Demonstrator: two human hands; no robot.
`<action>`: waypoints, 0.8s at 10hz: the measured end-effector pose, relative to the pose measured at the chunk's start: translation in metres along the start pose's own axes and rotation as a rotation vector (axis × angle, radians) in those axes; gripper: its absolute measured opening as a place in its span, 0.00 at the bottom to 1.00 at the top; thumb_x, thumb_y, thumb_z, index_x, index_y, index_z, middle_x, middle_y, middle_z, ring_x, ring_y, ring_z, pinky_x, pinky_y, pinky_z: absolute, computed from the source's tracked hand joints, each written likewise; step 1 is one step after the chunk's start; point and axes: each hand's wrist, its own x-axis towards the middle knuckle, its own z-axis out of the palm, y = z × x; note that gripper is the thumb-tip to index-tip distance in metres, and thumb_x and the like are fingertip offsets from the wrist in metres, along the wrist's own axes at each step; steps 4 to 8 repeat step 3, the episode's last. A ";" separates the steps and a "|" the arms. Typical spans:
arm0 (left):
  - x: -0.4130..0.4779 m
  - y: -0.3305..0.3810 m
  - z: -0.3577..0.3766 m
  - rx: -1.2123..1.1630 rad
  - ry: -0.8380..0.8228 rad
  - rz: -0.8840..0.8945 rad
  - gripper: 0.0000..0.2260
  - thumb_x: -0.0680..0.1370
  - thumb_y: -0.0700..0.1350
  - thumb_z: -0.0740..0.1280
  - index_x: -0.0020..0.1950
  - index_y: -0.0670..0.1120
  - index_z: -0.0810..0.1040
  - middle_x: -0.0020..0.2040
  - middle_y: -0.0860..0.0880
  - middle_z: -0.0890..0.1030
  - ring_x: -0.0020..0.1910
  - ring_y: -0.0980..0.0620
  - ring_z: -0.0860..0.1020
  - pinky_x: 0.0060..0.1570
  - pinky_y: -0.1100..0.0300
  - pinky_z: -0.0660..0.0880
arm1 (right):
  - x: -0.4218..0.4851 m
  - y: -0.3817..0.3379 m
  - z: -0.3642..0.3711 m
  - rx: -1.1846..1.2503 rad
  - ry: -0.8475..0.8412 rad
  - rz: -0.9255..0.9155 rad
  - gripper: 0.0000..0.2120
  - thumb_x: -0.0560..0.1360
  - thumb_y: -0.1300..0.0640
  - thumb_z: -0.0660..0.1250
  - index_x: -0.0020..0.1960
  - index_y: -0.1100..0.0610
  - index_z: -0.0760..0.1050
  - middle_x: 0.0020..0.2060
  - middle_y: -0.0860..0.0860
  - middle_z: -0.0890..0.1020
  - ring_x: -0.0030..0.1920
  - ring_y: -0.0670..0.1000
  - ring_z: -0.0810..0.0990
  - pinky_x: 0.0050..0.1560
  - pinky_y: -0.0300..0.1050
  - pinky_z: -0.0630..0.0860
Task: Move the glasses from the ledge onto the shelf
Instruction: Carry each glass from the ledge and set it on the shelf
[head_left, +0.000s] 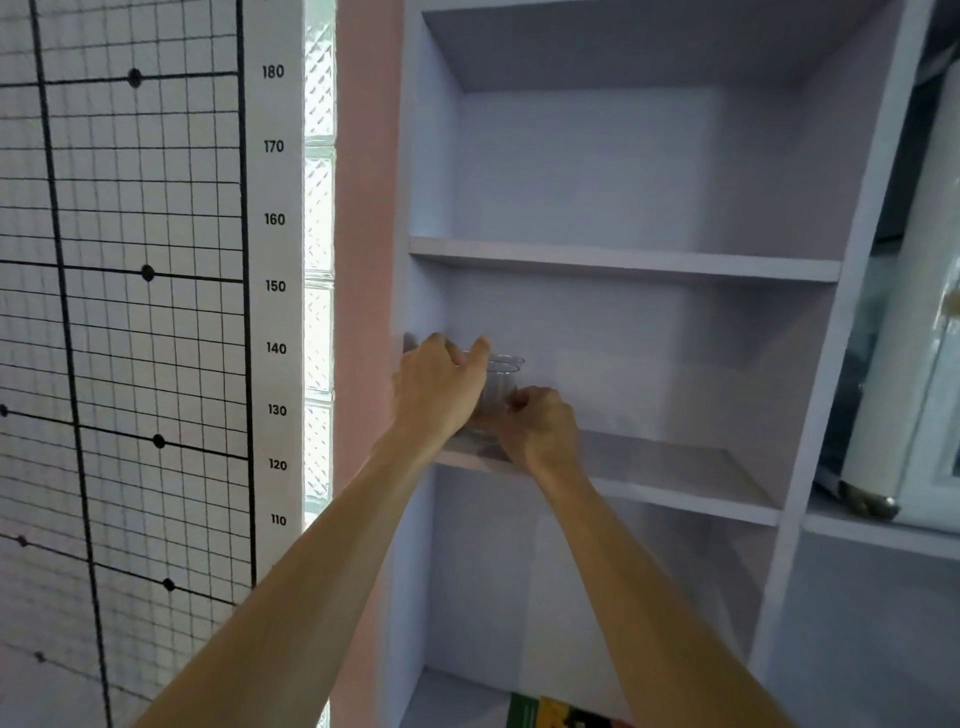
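Clear drinking glasses (501, 387) stand at the left end of the middle shelf (675, 467) of a pale lilac shelf unit; two rims show, one behind the other. My left hand (441, 389) wraps around the left side of the glasses, fingers curled over the near rim. My right hand (537, 428) is closed low against the right side of the front glass near its base. Both hands hide the lower parts of the glasses. No ledge is in view.
The shelf board above (623, 262) sits close over the hands. The unit's left wall (421, 312) is right beside my left hand. A measuring grid panel (130, 312) covers the wall at left. A colourful box (550, 714) lies on the bottom shelf.
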 end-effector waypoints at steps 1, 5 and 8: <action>-0.002 0.000 -0.003 -0.006 -0.011 0.002 0.18 0.79 0.62 0.64 0.50 0.47 0.80 0.47 0.50 0.79 0.54 0.40 0.80 0.58 0.49 0.75 | -0.001 -0.001 0.002 -0.017 0.013 -0.015 0.18 0.65 0.41 0.80 0.41 0.52 0.78 0.43 0.52 0.86 0.45 0.55 0.84 0.41 0.43 0.73; -0.014 -0.006 -0.006 -0.114 0.010 0.030 0.16 0.80 0.62 0.64 0.48 0.50 0.79 0.44 0.55 0.81 0.50 0.47 0.81 0.56 0.50 0.77 | -0.004 0.002 0.004 -0.048 0.056 -0.049 0.20 0.64 0.38 0.80 0.43 0.51 0.78 0.44 0.51 0.86 0.46 0.55 0.84 0.36 0.44 0.74; -0.014 -0.006 -0.006 -0.114 0.010 0.030 0.16 0.80 0.62 0.64 0.48 0.50 0.79 0.44 0.55 0.81 0.50 0.47 0.81 0.56 0.50 0.77 | -0.004 0.002 0.004 -0.048 0.056 -0.049 0.20 0.64 0.38 0.80 0.43 0.51 0.78 0.44 0.51 0.86 0.46 0.55 0.84 0.36 0.44 0.74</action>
